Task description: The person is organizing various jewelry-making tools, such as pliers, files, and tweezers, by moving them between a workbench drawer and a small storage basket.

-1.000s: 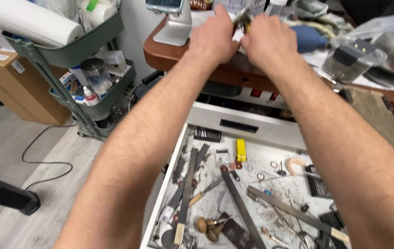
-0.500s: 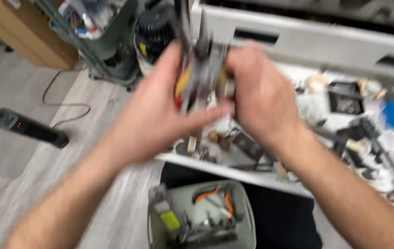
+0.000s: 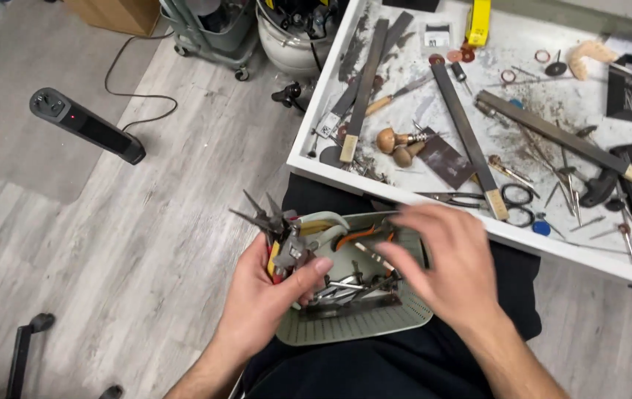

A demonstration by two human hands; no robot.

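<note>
My left hand (image 3: 268, 295) grips a bunch of pliers (image 3: 275, 233) with red and yellow handles, their thin jaws pointing up and left. It holds them at the left rim of a pale green bin (image 3: 345, 329) that rests on my lap. The bin holds more pliers and small metal tools, one with orange handles (image 3: 360, 235). My right hand (image 3: 445, 262) hovers over the right side of the bin, fingers spread and slightly blurred, holding nothing I can see.
An open white drawer (image 3: 316, 159) in front of me holds several long files, wooden-handled tools, scissors (image 3: 478, 198), rings and small bits. On the grey plank floor lie a black tower-shaped device (image 3: 87, 125), a cable and a green wheeled cart (image 3: 209, 33).
My hands came down from the desk top to my lap with the pliers. The view tilted down. My right hand has let go of the bunch and now hovers over the bin.
</note>
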